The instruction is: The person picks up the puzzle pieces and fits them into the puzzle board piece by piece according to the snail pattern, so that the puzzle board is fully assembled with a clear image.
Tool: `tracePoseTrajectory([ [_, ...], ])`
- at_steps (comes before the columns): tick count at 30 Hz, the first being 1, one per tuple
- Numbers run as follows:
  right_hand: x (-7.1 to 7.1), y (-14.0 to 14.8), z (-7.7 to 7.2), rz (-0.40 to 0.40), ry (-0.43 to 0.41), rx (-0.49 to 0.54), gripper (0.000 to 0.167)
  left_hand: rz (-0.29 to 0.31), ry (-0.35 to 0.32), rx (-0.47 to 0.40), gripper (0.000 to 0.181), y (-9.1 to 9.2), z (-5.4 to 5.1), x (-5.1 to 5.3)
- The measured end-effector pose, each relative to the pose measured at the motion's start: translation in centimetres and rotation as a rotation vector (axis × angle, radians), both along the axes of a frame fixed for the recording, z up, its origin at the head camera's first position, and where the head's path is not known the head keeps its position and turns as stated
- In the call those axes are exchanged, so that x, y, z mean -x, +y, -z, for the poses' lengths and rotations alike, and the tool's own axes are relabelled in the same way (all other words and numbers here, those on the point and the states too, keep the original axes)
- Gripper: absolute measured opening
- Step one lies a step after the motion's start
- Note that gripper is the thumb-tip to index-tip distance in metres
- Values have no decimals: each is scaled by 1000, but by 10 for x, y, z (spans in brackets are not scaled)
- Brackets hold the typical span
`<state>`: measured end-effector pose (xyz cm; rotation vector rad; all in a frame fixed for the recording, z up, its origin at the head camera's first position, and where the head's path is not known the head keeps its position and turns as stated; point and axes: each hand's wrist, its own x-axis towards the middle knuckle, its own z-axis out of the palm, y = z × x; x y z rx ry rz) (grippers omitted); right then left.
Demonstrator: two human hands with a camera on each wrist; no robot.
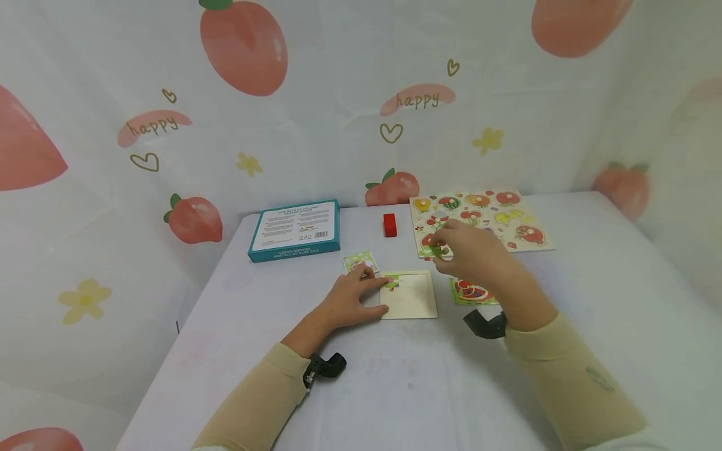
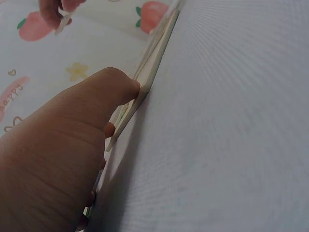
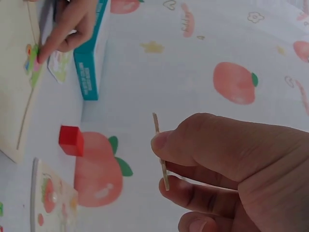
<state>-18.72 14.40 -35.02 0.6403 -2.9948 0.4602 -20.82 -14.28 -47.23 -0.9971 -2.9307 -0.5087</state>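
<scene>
My left hand (image 1: 346, 299) rests at the left side of a shallow wooden puzzle tray (image 1: 414, 300). Its extended index finger touches a small green puzzle piece (image 1: 392, 285) in the tray's upper left corner, while the thumb (image 2: 113, 92) presses on the tray's edge. Raised above the table to the right, my right hand (image 1: 474, 254) pinches a thin flat puzzle piece (image 3: 155, 121) between thumb and fingers. That piece appears edge-on in the right wrist view, so its picture is hidden there. Green printed pieces (image 1: 361, 260) lie just beyond the left hand.
More printed pieces (image 1: 470, 292) lie under the right hand, right of the tray. A fruit knob board (image 1: 533, 219) lies at the back right, partly covered by that hand. A red block (image 1: 390, 225) and a teal box (image 1: 296, 230) stand along the back.
</scene>
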Motion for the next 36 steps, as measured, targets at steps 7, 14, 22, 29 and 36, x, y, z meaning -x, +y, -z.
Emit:
tracePoseTrajectory([
  [7,6,-13,15,-37,-18,-8,27,11,3,-11,59,-1,-1,0],
  [14,10,-26,32,-88,-25,-24,27,27,5,-23,59,-1,-1,1],
  [22,16,-37,51,-105,-74,-43,27,46,47,-53,57,-3,5,3],
  [29,21,-40,67,-158,-85,-89,24,32,27,-39,58,-2,5,3],
  [36,26,-41,81,-178,-80,-89,31,20,2,-23,59,-1,3,2],
])
